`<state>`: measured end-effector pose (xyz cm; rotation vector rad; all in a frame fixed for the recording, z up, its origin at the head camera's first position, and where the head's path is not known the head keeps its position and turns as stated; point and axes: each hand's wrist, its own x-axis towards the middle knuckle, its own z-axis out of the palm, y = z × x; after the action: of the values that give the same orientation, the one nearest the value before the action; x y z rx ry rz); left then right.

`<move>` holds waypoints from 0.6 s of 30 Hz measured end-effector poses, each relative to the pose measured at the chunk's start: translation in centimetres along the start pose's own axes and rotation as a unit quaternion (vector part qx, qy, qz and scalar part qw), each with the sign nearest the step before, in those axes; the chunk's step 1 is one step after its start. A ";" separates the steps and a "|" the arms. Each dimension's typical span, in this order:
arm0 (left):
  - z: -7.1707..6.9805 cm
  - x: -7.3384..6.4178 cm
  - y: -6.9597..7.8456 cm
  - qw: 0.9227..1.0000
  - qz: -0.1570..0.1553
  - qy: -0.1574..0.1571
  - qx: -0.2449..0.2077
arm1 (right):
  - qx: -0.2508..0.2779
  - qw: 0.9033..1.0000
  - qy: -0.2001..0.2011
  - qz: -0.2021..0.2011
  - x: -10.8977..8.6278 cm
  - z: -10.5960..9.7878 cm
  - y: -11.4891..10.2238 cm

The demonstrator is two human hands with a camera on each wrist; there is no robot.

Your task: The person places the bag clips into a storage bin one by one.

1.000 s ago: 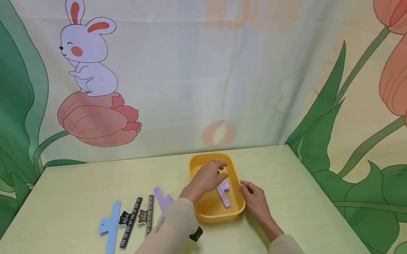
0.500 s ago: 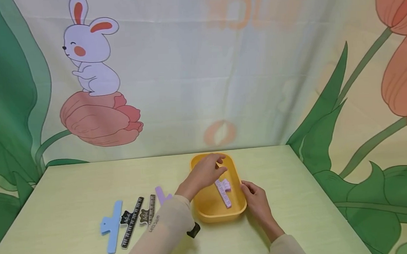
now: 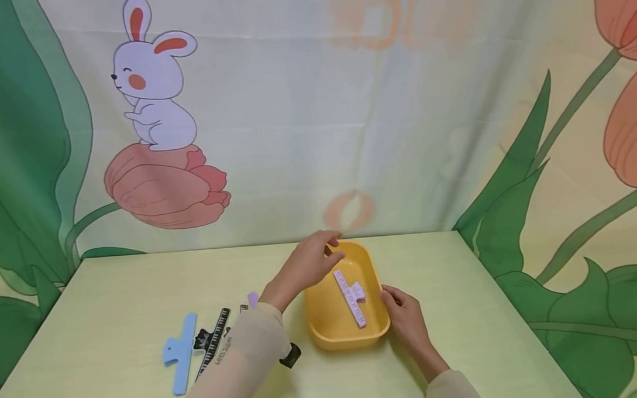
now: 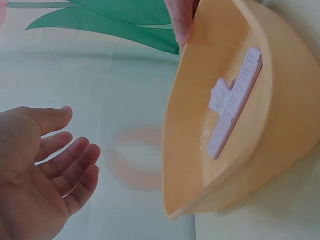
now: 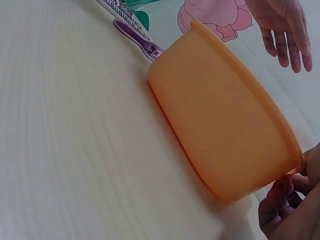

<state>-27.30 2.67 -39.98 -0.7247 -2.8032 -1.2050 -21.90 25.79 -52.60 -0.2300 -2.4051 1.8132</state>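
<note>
- Now the left hand hovers over the far left part of a yellow basket, released, its fingers loosely bent with nothing in them.
- The right hand pinches the basket's right rim between thumb and curled fingers.
- Inside the basket, a lilac clip with piano-key markings lies on the floor, slanting from far left to near right.
- Left of the basket, a blue clip and a black clip lie on the table.
- Further right, the left sleeve partly hides a purple clip.
</note>
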 end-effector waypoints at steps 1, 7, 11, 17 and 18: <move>-0.3 -0.2 -0.1 1.000 -0.002 0.002 0.001 | 0.003 1.000 -0.001 0.003 0.0 0.0 0.0; -1.9 -1.0 -0.6 1.000 -0.015 0.014 0.003 | 0.009 1.000 -0.005 0.000 -0.1 0.0 -0.2; -2.8 -1.6 -0.9 1.000 -0.014 0.023 0.002 | 0.009 1.000 -0.004 -0.004 -0.2 0.0 -0.4; -3.6 -2.6 -1.8 0.999 -0.007 0.037 0.004 | 0.000 1.000 -0.001 -0.009 -0.3 0.1 -0.4; -3.8 -2.7 -2.0 0.999 -0.007 0.038 0.004 | -0.001 1.000 -0.001 -0.009 -0.3 0.1 -0.4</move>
<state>-26.34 -2.18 -39.17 -0.6464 -2.7543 -1.1957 -21.63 25.51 -52.25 -0.2075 -2.4027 1.8047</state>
